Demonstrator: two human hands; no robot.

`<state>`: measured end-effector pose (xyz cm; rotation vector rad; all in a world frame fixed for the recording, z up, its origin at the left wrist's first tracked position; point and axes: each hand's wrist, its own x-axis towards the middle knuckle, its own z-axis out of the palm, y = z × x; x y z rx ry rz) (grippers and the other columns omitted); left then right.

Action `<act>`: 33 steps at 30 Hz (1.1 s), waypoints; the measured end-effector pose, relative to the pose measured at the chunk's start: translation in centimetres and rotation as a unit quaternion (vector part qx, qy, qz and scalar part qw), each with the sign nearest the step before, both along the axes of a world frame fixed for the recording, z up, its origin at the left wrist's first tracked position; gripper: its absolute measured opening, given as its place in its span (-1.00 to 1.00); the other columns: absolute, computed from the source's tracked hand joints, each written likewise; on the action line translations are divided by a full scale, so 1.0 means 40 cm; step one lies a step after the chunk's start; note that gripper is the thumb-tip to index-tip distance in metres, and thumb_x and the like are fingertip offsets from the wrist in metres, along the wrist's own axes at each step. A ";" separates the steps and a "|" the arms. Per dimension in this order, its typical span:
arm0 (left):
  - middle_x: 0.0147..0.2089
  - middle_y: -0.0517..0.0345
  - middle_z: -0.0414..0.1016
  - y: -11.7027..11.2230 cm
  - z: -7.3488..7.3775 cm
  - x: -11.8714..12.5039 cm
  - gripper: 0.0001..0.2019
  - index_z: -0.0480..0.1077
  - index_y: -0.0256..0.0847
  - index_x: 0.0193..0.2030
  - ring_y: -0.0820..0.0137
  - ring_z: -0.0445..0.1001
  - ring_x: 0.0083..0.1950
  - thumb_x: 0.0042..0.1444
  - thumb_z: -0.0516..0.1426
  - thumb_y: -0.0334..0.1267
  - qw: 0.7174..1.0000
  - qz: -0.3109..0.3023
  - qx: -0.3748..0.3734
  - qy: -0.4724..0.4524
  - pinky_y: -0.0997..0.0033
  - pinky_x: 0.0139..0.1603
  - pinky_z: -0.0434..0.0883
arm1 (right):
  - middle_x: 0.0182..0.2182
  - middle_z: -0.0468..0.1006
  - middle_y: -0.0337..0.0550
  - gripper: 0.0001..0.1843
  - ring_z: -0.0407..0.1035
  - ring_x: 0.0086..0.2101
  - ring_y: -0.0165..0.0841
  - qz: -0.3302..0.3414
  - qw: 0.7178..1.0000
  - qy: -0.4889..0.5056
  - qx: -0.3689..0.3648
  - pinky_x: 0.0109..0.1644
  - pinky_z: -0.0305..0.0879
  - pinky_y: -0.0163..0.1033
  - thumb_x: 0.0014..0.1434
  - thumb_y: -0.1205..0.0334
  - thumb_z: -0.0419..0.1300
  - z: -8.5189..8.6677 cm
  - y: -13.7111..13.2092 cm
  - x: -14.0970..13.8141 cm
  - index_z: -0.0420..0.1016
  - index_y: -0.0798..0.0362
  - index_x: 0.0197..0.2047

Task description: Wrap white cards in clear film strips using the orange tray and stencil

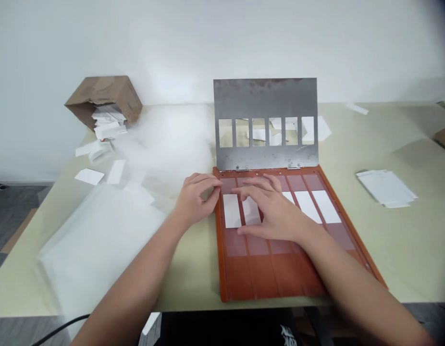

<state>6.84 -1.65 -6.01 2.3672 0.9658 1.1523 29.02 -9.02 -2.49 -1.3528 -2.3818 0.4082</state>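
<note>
An orange-brown slotted tray (280, 274) lies on the table in front of me, with several white cards (232, 210) laid in its lanes. A grey metal lid (265, 98) with a row of rectangular windows stands hinged upright at the tray's far edge. My right hand (276, 209) lies flat on the tray, fingers stretched out over the cards in the middle lanes. My left hand (194, 198) rests at the tray's left rim, its fingers curled and touching the edge near the leftmost card; nothing shows in it.
A tipped cardboard box (105, 98) spills white cards at the back left, with loose cards (90, 176) nearby. Clear plastic bags (100, 240) cover the left of the table. A stack of white sheets (386, 187) lies on the right. A black cable (56, 329) runs below.
</note>
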 end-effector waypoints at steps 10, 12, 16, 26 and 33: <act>-0.24 0.16 0.65 0.010 -0.007 -0.008 -0.86 0.53 -0.13 -0.28 0.35 0.57 -0.24 0.14 0.15 -0.42 0.999 -0.029 0.012 -0.002 0.21 -0.08 0.44 | -0.12 0.50 -0.12 -0.19 0.24 0.20 -0.01 -0.024 0.999 -0.018 -0.024 0.33 -0.25 0.27 -0.10 -0.06 0.47 -0.002 0.001 -0.001 0.23 -0.05 0.14; -0.23 0.17 0.66 0.008 -0.006 -0.007 -0.86 0.53 -0.13 -0.29 0.35 0.57 -0.25 0.12 0.15 -0.43 0.999 -0.042 0.009 0.007 0.20 -0.07 0.43 | -0.11 0.50 -0.11 -0.21 0.24 0.20 -0.02 -0.023 0.999 -0.019 -0.023 0.32 -0.26 0.26 -0.09 -0.06 0.46 -0.003 0.001 -0.002 0.23 -0.06 0.12; -0.23 0.19 0.66 0.002 -0.001 -0.007 -0.86 0.54 -0.13 -0.32 0.35 0.56 -0.23 0.10 0.16 -0.41 0.998 -0.057 0.009 0.027 0.20 -0.05 0.41 | -0.10 0.51 -0.09 -0.27 0.25 0.19 -0.03 -0.020 1.000 -0.014 -0.019 0.32 -0.25 0.26 -0.05 -0.05 0.44 -0.002 0.002 -0.002 0.23 -0.07 0.11; -0.25 0.19 0.67 -0.006 0.001 -0.007 -0.86 0.57 -0.08 -0.36 0.30 0.52 -0.20 0.14 0.17 -0.29 0.995 -0.064 0.024 0.077 0.17 -0.06 0.35 | -0.04 0.57 -0.10 -0.50 0.28 0.17 -0.04 -0.011 0.999 -0.031 -0.017 0.33 -0.25 0.30 0.03 -0.05 0.37 0.001 0.002 -0.001 0.32 -0.07 -0.05; -0.25 0.20 0.67 -0.007 -0.002 -0.010 -0.85 0.57 -0.07 -0.38 0.27 0.51 -0.18 0.12 0.16 -0.28 0.994 -0.059 0.014 0.093 0.13 -0.06 0.32 | -0.03 0.59 -0.09 -0.63 0.30 0.16 -0.01 -0.006 0.998 -0.055 -0.004 0.33 -0.24 0.33 0.07 -0.02 0.33 0.005 0.000 -0.007 0.37 -0.06 -0.13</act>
